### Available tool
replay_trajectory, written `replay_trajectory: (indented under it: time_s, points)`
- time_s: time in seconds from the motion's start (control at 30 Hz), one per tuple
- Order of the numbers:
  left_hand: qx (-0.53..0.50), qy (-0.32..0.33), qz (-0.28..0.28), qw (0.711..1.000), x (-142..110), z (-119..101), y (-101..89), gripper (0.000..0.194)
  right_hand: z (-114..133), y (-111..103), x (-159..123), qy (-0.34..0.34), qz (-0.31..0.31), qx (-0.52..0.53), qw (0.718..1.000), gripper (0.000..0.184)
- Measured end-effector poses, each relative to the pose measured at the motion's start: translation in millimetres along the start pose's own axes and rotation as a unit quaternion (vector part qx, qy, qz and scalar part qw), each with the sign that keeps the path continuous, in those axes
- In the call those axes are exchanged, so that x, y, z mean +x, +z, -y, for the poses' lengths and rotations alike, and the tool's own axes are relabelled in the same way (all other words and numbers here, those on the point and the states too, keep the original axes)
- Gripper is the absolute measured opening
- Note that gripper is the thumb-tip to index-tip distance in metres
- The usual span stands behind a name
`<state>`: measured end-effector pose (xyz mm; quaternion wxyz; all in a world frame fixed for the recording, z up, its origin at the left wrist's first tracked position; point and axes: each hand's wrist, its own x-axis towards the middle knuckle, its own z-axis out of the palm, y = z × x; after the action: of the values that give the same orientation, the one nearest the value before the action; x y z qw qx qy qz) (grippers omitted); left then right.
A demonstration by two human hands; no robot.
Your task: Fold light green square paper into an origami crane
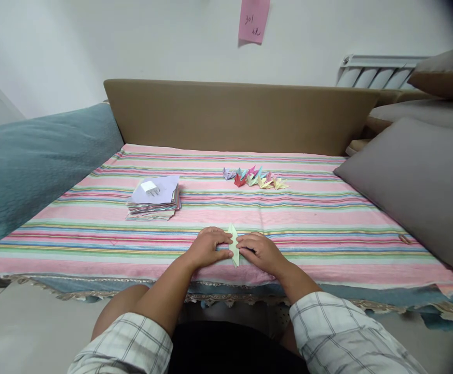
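A narrow, pointed piece of folded pale green paper (233,244) lies on the striped cloth (327,218) near its front edge. My left hand (206,246) presses on the paper's left side with curled fingers. My right hand (259,250) presses on its right side the same way. Both hands rest on the cloth, fingertips meeting at the paper. Farther back, a row of several small folded paper cranes (254,178) in mixed colours lies on the cloth. A stack of coloured paper sheets (154,201) sits at the left with a small white charger plug (150,187) on top.
A teal blanket (35,156) rises at the left. Grey cushions (416,182) lean at the right. A tan padded backboard (237,111) runs behind the cloth, with a pink note (253,21) on the wall and a radiator (378,70) at the right.
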<state>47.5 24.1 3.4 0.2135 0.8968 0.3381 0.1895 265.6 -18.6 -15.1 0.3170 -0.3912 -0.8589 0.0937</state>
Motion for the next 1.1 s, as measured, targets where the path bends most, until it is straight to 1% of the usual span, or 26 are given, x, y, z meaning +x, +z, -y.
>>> replay_trajectory:
  time_s: [0.1,0.2,0.27,0.33,0.43,0.5,0.67,0.77,0.83,0.9,0.97,1.03,1.1]
  points:
    - [-0.006,-0.004,-0.001,1.000,0,0,0.1,0.034,1,4,2,0.007,-0.021,-0.014,1.000,0.018]
    - [-0.008,-0.005,0.003,1.000,1,0,0.5,0.050,3,6,3,0.019,-0.035,-0.021,0.999,0.019]
    - [-0.003,-0.004,0.004,1.000,1,1,1.1,0.056,5,6,3,0.018,-0.034,-0.022,0.999,0.017]
    - [0.001,-0.002,0.001,1.000,1,1,1.6,0.052,6,4,2,0.013,-0.025,-0.024,0.999,0.016]
    - [0.004,-0.003,-0.004,1.000,1,1,1.8,0.044,7,2,0,-0.003,-0.014,-0.030,0.999,0.023]
    - [0.004,-0.002,-0.005,1.000,1,1,1.7,0.042,6,1,-1,-0.012,-0.008,-0.032,0.999,0.025]
    - [0.005,-0.002,-0.004,1.000,1,1,1.5,0.042,4,-1,-2,-0.016,0.007,-0.034,0.999,0.017]
    - [0.004,-0.004,-0.002,1.000,2,3,2.2,0.042,4,-1,0,-0.018,0.007,-0.044,0.999,0.018]
    - [0.001,-0.002,0.000,1.000,2,4,2.6,0.047,5,1,1,-0.020,-0.002,-0.056,0.998,0.019]
    - [-0.001,0.000,0.002,1.000,2,4,2.8,0.052,6,4,2,-0.010,-0.017,-0.061,0.998,0.020]
    - [-0.001,0.000,0.002,1.000,2,3,2.8,0.054,7,7,3,0.015,-0.033,-0.052,0.998,0.019]
    - [0.002,-0.004,-0.006,1.000,3,1,3.5,0.050,8,10,3,0.046,-0.046,-0.036,0.997,0.018]
    - [0.011,-0.011,-0.023,1.000,4,-2,5.1,0.040,8,12,3,0.069,-0.055,-0.024,0.996,0.016]
